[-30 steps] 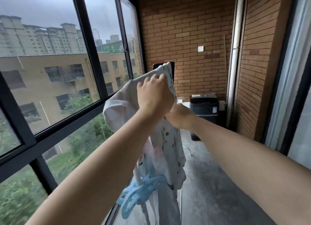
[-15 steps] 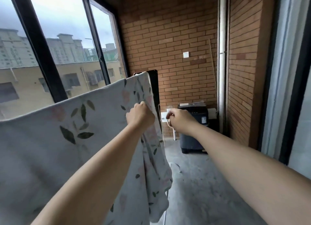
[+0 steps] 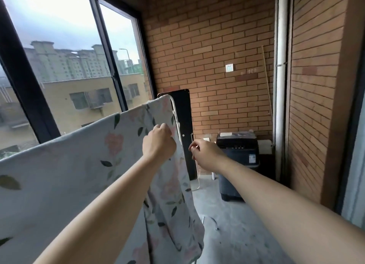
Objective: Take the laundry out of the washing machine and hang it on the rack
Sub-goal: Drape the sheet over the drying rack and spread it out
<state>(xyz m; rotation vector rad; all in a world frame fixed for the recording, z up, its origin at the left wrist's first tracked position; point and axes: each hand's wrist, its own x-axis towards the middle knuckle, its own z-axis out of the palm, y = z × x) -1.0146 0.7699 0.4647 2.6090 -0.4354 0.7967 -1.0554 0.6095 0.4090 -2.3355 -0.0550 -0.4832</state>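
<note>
A pale floral sheet point(image 3: 79, 165) hangs over the drying rack and fills the lower left, its top edge rising to the right. The rack's white tube point(image 3: 176, 117) shows along the sheet's right edge. My left hand point(image 3: 159, 143) grips the sheet near that edge, just below the top. Just right of the tube, my right hand point(image 3: 205, 153) is apart from the cloth, with its fingers curled and nothing visible in them. The dark top-loading washing machine point(image 3: 238, 155) stands against the far brick wall with its lid down.
A black panel point(image 3: 184, 129) leans on the brick wall behind the rack. Big black-framed windows point(image 3: 110, 52) run along the left. A grey pipe point(image 3: 281, 86) climbs the right corner. Bare concrete floor point(image 3: 237, 234) lies between the rack and the right wall.
The sheet has been spread wide along the rack from a bunched piece. My right hand has come off the rack's edge and moved slightly right. My left hand keeps its grip.
</note>
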